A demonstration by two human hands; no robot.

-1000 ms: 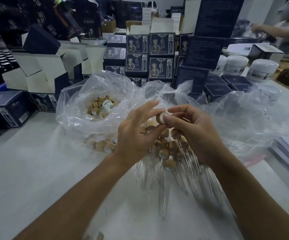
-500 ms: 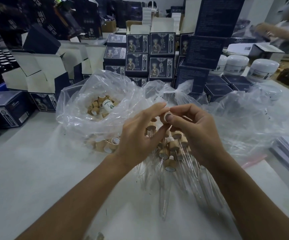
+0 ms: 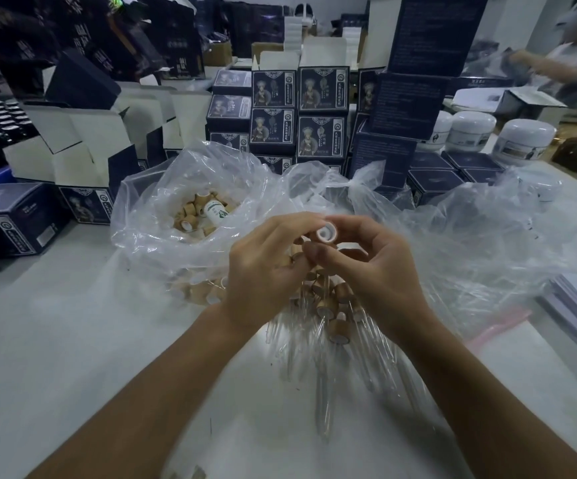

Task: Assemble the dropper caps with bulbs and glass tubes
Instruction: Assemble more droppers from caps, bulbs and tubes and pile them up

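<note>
1. Head view: your right hand (image 3: 380,271) pinches a cap (image 3: 326,234) between thumb and forefinger, its white-lined open end turned toward you.
2. Your left hand (image 3: 266,271) is curled, its fingertips touching the cap's side; whether it holds a bulb or tube underneath, you cannot tell.
3. By my reading, the step in hand is seating the bulb in this cap, with the tube not yet fitted.
4. Just below both hands lies a pile of droppers (image 3: 328,305), caps toward your wrists, glass tubes (image 3: 323,402) pointing at you.
5. Beyond your left hand, a bag (image 3: 162,216) holds loose caps.
6. Next, you likely need a tube from near your wrists; line it up straight with the cap's hole and press gently, as the glass looks thin.
</note>
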